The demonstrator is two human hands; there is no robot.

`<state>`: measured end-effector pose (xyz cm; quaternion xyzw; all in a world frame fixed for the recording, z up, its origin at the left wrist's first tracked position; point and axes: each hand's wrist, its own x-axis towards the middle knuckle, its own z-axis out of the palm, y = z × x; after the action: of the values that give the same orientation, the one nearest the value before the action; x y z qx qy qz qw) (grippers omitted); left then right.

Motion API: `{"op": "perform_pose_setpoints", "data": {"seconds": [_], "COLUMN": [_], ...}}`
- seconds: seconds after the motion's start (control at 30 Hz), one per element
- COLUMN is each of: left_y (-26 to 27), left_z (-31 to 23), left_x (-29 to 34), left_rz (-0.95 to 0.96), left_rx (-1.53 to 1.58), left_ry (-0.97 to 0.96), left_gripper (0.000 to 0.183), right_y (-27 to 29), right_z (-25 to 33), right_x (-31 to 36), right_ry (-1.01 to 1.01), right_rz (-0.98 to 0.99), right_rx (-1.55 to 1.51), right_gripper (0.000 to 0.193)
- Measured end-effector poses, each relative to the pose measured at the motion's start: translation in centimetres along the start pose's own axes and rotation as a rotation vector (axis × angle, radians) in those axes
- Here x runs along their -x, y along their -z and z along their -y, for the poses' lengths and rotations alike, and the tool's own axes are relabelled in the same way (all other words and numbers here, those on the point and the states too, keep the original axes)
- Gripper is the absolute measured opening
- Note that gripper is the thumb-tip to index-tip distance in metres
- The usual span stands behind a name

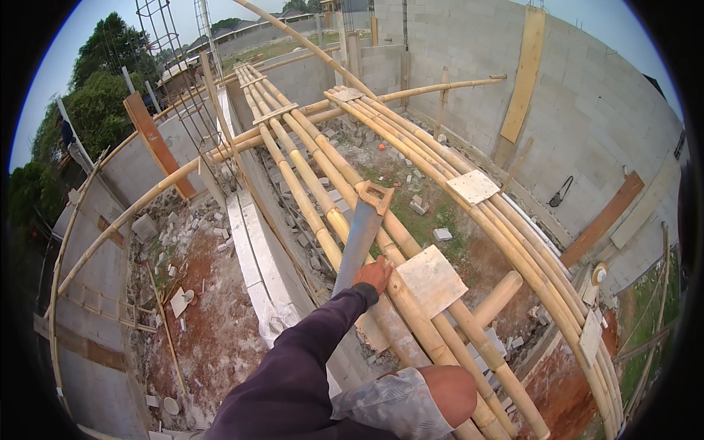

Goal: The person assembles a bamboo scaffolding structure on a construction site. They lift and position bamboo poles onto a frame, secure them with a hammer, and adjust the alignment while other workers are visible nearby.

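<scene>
My left hand point(375, 274) reaches out in a dark purple sleeve and is closed over a bamboo pole point(411, 312) of the walkway. Just beyond it a hand saw point(358, 236) lies on the poles. Its wooden handle points away from me, and its grey-blue blade runs back beside my hand, with the tip close to my wrist. To the right of my hand, a pale square board point(431, 280) rests across the poles. My bent knee point(451, 394) is over the poles at the bottom. My right hand is not in view.
A second bamboo walkway point(440, 165) curves down the right side, with a small board point(473, 187) on it. Below lie rubble and red soil. A white block wall top point(253, 257) runs on the left. Upright rebar point(198, 110) and a tall grey wall point(587, 110) stand farther off.
</scene>
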<state>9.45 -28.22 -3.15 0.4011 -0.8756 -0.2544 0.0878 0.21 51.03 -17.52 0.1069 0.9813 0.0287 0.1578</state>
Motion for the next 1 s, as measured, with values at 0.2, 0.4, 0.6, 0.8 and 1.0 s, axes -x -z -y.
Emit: {"op": "perform_pose_setpoints", "data": {"seconds": [0.2, 0.4, 0.6, 0.8, 1.0], "left_y": [-0.6, -0.8, -0.7, -0.4, 0.7], "left_z": [0.5, 0.7, 0.4, -1.0, -15.5], "left_x": [-0.3, -0.4, -0.3, -0.8, -8.3], "left_rz": [-0.012, -0.013, 0.008, -0.262, -0.371], "left_rx": [-0.013, -0.017, -0.014, -0.235, 0.053], "left_ry": [-0.011, -0.001, 0.037, -0.197, -0.651], "left_gripper": [0.049, 0.051, 0.048, 0.046, 0.052], "right_y": [0.0, 0.0, -0.7, 1.9, 6.6], "right_z": [-0.1, -0.3, -1.3, 0.8, 6.0], "right_x": [0.4, 0.6, 0.7, -0.4, 2.4], "right_ry": [-0.017, -0.036, -0.071, -0.199, -0.349], "right_rz": [-0.012, -0.018, -0.047, -0.252, -0.397], "right_rx": [-0.028, -0.056, -0.088, -0.23, -0.443], "right_gripper": [0.054, 0.054, 0.054, 0.054, 0.036]}}
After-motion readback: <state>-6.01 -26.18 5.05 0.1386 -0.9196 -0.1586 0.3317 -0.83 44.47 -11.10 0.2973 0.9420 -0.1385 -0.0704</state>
